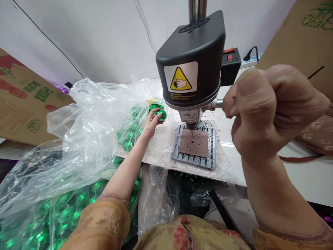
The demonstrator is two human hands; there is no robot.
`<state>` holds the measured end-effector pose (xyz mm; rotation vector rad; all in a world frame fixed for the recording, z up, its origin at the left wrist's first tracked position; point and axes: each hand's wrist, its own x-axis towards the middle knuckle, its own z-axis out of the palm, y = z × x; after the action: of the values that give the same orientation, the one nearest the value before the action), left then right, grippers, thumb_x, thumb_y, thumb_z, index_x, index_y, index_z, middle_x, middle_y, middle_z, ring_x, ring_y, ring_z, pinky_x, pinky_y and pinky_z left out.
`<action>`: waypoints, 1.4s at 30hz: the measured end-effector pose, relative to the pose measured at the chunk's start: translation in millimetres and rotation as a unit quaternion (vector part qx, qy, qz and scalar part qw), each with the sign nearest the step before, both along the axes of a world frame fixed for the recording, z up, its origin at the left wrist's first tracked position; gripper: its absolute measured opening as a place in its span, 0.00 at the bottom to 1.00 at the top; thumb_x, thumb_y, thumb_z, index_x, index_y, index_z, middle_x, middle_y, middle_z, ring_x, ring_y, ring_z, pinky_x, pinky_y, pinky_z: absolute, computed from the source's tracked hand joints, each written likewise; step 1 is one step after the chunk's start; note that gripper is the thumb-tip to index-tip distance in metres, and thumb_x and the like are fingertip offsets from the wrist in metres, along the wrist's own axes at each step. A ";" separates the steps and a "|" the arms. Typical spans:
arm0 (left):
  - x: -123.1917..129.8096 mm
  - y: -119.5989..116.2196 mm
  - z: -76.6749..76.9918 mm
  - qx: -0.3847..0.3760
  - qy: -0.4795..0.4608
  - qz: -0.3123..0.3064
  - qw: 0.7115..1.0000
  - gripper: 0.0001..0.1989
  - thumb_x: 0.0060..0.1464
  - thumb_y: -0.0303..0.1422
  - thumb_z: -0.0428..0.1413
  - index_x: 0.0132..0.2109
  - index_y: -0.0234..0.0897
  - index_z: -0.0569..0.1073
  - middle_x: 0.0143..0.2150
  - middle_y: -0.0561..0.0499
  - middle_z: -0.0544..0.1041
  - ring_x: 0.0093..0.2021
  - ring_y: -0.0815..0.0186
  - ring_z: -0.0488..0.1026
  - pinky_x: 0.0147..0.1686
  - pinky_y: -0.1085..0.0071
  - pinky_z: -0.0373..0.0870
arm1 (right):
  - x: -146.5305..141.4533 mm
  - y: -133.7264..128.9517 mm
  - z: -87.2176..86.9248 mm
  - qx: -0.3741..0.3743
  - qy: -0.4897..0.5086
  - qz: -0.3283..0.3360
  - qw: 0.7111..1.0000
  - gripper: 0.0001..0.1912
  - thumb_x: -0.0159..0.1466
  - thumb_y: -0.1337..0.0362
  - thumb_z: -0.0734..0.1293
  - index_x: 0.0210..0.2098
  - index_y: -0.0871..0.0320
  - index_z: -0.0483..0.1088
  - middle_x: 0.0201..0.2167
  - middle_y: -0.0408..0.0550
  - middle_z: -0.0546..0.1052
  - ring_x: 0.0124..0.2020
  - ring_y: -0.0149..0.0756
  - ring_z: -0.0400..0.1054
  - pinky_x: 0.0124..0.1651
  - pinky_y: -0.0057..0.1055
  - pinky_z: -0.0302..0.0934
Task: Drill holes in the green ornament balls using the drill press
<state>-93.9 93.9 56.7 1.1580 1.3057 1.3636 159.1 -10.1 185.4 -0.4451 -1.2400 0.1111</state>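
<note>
A small drill press (192, 52) with a black head stands in front of me. My right hand (267, 107) is closed around the end of its metal side lever (219, 103). Below the chuck, the drill bit (192, 133) points down over a brown board (200, 147) with a dark hole. That board lies on a slotted metal base plate (212, 152) strewn with dark chips. To the left of the press, my left hand (150, 124) grips a shiny green ball (162, 115), at the mouth of a plastic bag of similar balls (127, 145).
A large transparent bag (91, 107) spreads over the table's left side, with many green balls (65, 211) in plastic below. Cardboard boxes stand left (28, 100) and right (288, 38). Behind the press are a control box with red switches (230, 66) and a plugged-in cord (251, 53).
</note>
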 end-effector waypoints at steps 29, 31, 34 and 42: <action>83.3 -91.6 -41.2 0.101 0.218 -0.132 0.962 0.26 0.49 0.43 0.67 0.52 0.38 0.72 0.49 0.45 0.76 0.53 0.57 0.72 0.55 0.60 0.67 | -1.3 -7.6 4.2 -0.052 -0.007 0.022 0.998 0.27 0.65 0.57 0.66 0.19 0.56 0.46 0.16 0.38 0.57 0.18 0.24 0.53 0.23 0.33 0.46; 87.7 -92.2 -41.1 0.132 0.221 -0.142 0.956 0.26 0.48 0.42 0.68 0.51 0.39 0.72 0.49 0.46 0.75 0.52 0.57 0.72 0.55 0.60 0.68 | -1.8 -8.2 4.0 -0.050 -0.002 0.029 0.998 0.24 0.65 0.63 0.66 0.19 0.56 0.48 0.16 0.38 0.58 0.18 0.25 0.53 0.24 0.33 0.46; 94.8 -93.9 -43.8 0.159 0.201 -0.164 0.953 0.24 0.51 0.42 0.66 0.52 0.38 0.71 0.50 0.45 0.74 0.53 0.58 0.72 0.55 0.60 0.69 | -1.6 -9.5 4.0 -0.050 0.003 0.040 0.998 0.23 0.64 0.67 0.66 0.19 0.56 0.50 0.16 0.37 0.58 0.18 0.24 0.54 0.24 0.34 0.45; 101.6 -102.7 -48.9 0.123 0.164 -0.126 0.971 0.26 0.50 0.41 0.67 0.53 0.38 0.69 0.52 0.44 0.75 0.54 0.57 0.74 0.55 0.59 0.71 | 1.1 -8.3 -1.6 -0.031 -0.015 0.044 0.998 0.23 0.65 0.64 0.65 0.18 0.56 0.50 0.16 0.38 0.57 0.18 0.24 0.53 0.23 0.32 0.46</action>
<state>7.7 -8.8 7.8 1.7174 1.1813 1.2029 160.1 -18.4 183.8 -0.4481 -1.2876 0.2191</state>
